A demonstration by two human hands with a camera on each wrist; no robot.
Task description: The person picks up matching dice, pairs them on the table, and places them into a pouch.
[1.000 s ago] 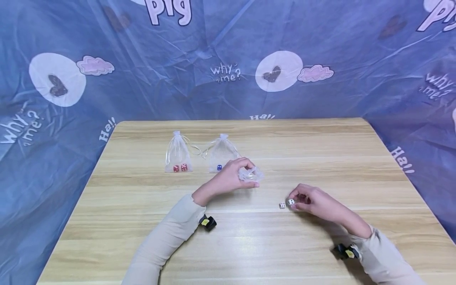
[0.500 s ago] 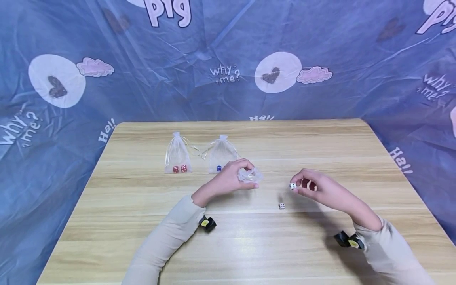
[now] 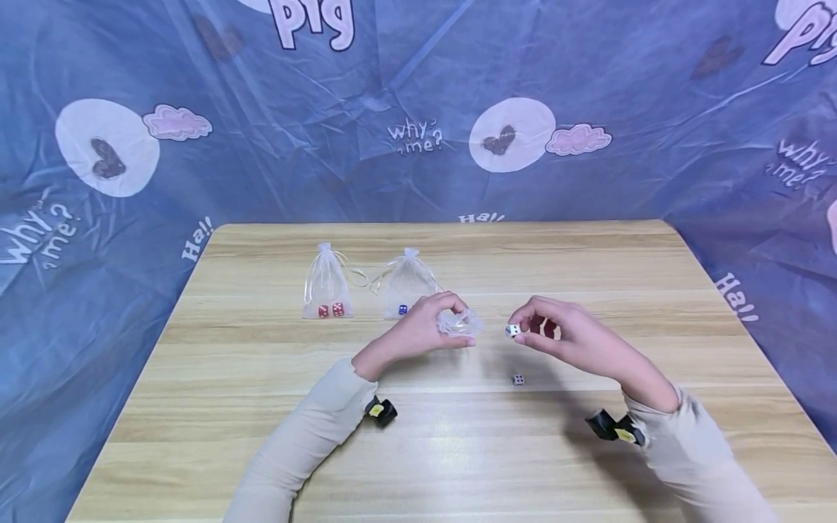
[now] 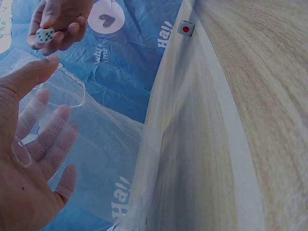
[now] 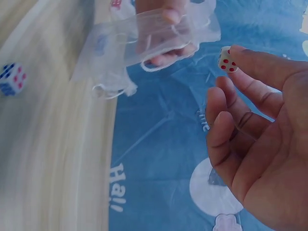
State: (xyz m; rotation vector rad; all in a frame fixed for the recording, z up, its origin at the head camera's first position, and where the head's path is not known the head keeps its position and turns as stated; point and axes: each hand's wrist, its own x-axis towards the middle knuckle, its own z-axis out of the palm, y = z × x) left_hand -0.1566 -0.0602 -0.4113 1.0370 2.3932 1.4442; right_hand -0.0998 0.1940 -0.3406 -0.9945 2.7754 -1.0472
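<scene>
My left hand (image 3: 421, 325) holds a sheer white drawstring bag (image 3: 463, 323) by its mouth, thumb and fingers spread around the opening. In the left wrist view the bag's mesh (image 4: 106, 154) hangs down, with fingers showing through it. Just right of the bag, my right hand (image 3: 575, 338) pinches a white die (image 3: 513, 330) between thumb and index finger, raised above the table. The right wrist view shows red pips on this held die (image 5: 227, 60). A second white die (image 3: 519, 380) lies on the table below the right hand.
Two closed drawstring bags stand behind and left of my left hand: one bag (image 3: 327, 280) has red dice inside, the other bag (image 3: 410, 276) shows a blue die and is partly covered by the hand. A blue printed cloth (image 3: 418, 181) hangs behind the wooden table (image 3: 261, 407).
My right hand has lifted one white die off the table and carried it up and left, close to the bag's mouth. The left hand has stayed in place with the bag.
</scene>
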